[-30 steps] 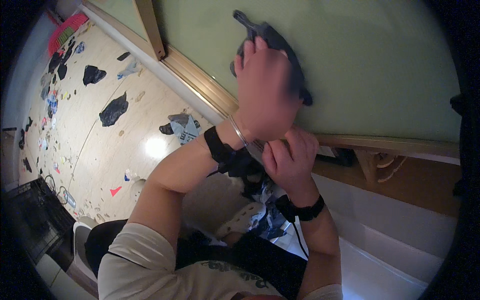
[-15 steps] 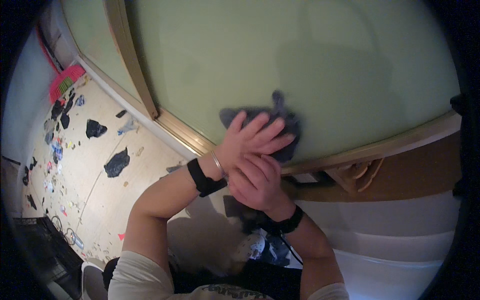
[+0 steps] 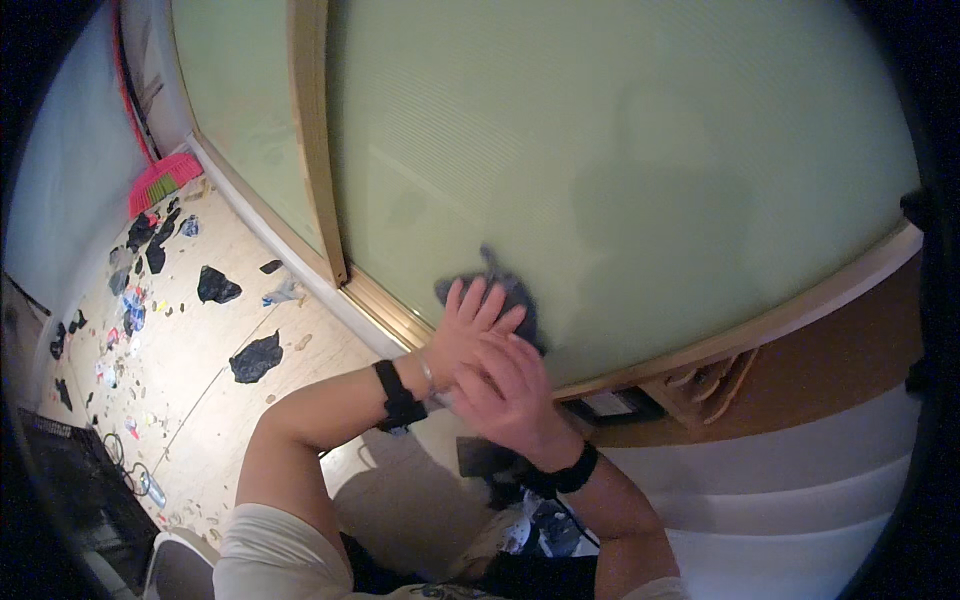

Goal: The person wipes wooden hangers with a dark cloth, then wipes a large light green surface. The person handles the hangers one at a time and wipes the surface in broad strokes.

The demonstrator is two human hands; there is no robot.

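A dark grey-blue cloth is pressed to the lower part of a pale green glass panel, a narrow end of it sticking up. My left hand lies on the cloth, palm down, fingers stretched and spread. Across the back of it rests my right hand, its fingers laid close together; part of the left hand is hidden beneath. A dark band circles each of my wrists, and the left also has a silver bracelet.
Wooden framing edges the glass. Scraps of black plastic and other litter cover the floor at left. A pink broom leans at the far left, a black crate stands nearer. White ridged surfaces lie at right.
Both hands and the cloth have slid down and slightly left over the glass, the right hand still on top of the left. The whole view has shifted a little.
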